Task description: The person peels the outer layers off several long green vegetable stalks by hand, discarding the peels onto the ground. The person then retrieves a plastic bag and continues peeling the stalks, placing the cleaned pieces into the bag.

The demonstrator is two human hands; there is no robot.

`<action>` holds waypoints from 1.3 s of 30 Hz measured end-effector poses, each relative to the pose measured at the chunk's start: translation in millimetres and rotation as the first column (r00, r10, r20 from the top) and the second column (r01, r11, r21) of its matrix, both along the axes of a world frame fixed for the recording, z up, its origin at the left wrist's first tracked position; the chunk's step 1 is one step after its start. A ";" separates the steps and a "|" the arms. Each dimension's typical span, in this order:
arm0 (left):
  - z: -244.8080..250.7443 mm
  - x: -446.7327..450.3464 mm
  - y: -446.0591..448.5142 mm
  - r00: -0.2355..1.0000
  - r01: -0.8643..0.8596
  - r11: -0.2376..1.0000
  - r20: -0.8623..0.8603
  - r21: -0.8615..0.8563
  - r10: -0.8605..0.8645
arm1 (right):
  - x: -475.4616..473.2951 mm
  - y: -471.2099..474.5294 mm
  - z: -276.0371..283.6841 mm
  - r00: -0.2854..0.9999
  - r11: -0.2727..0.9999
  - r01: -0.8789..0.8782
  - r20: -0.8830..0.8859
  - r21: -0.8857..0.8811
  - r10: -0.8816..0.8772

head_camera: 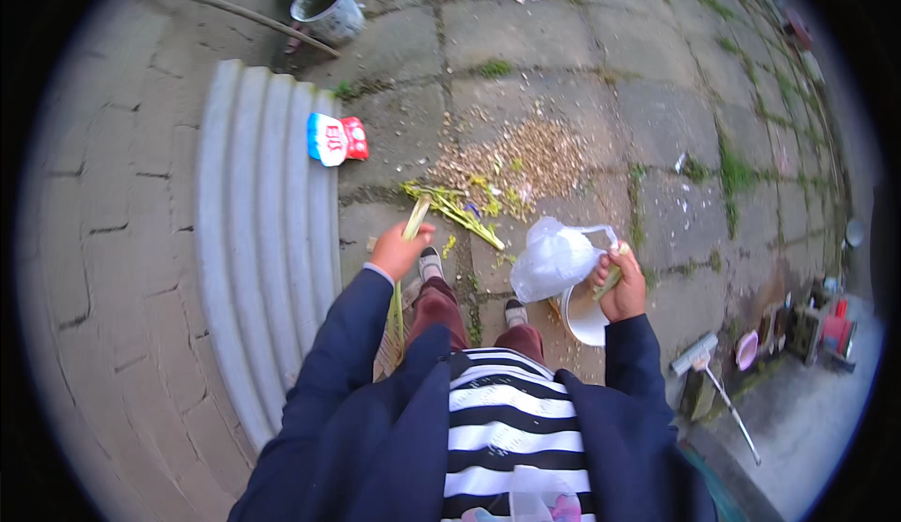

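My left hand (396,254) is closed around a pale green leafy-vegetable stalk (417,216), its cut end pointing up and away from me. Thin green stems hang below that wrist. In my right hand (625,289) are the handle of a white translucent plastic bag (556,260) and a short piece of pale green stalk (608,280). The bag hangs bulging, its contents not clear. Partly behind the bag and right hand is a white round container (588,326). Discarded yellow-green stalks and leaves (461,218) lie on the paving ahead of my feet.
A heap of light brown shells or chips (535,152) covers the slabs ahead. Left are a grey corrugated sheet (243,240) and a red, white and blue packet (336,139). A bucket (338,18) and pole (225,9) stand beyond. Right are a mop (712,374) and pink basin (747,350).
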State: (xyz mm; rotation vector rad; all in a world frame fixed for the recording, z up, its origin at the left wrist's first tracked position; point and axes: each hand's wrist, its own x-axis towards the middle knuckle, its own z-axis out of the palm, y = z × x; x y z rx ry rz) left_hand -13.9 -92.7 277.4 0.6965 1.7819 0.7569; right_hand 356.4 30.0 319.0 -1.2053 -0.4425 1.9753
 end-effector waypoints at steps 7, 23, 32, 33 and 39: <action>-62.8 35.1 136.9 0.996 -0.018 0.952 0.089 0.306 -0.010 | -58.2 -10.8 -67.6 0.976 0.975 0.215 0.038 -0.057 -0.213; -391.4 110.2 80.4 0.992 0.077 0.992 0.094 0.096 -0.086 | -47.4 -24.4 -319.2 0.916 0.957 0.283 -0.280 -0.058 -0.288; -421.6 106.4 131.5 0.913 0.150 0.984 0.368 0.100 -0.177 | -3.2 -41.5 -388.8 0.965 0.967 0.253 -0.068 -0.008 -0.253; -418.2 103.2 135.9 0.919 0.134 0.976 0.348 0.171 -0.187 | 4.1 -39.5 -396.2 0.947 0.948 0.318 -0.039 -0.021 -0.318; -380.7 104.9 187.8 0.950 0.242 0.850 0.066 0.468 -0.307 | 12.7 -41.1 -399.1 0.936 0.941 0.333 0.098 0.064 -0.338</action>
